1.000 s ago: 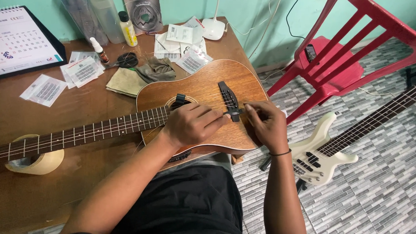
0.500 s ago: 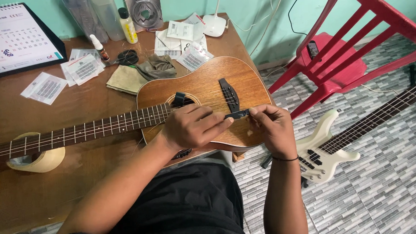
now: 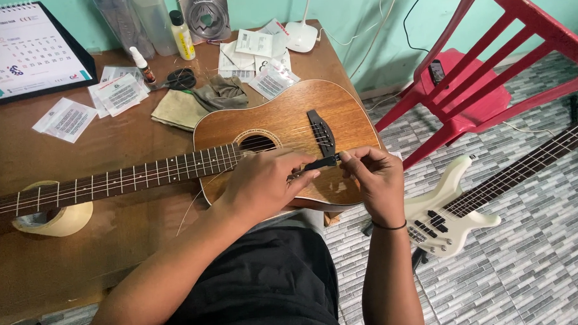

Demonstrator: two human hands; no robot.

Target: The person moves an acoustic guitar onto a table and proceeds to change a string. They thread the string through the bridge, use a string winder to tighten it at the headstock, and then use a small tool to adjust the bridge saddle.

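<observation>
Compared with a second earlier, the right hand (image 3: 379,178) had shifted from resting on the lower bout of the acoustic guitar (image 3: 281,140) to pinching a small dark tool (image 3: 320,163) at its tip, while the left hand (image 3: 264,183), fingers curled, steadied the tool's other end, suggesting work had moved onto the strings near the bridge (image 3: 321,132). The guitar lay flat on the wooden bench (image 3: 79,256), its body amber-brown and glossy, its neck propped on a tape roll (image 3: 52,220).
</observation>
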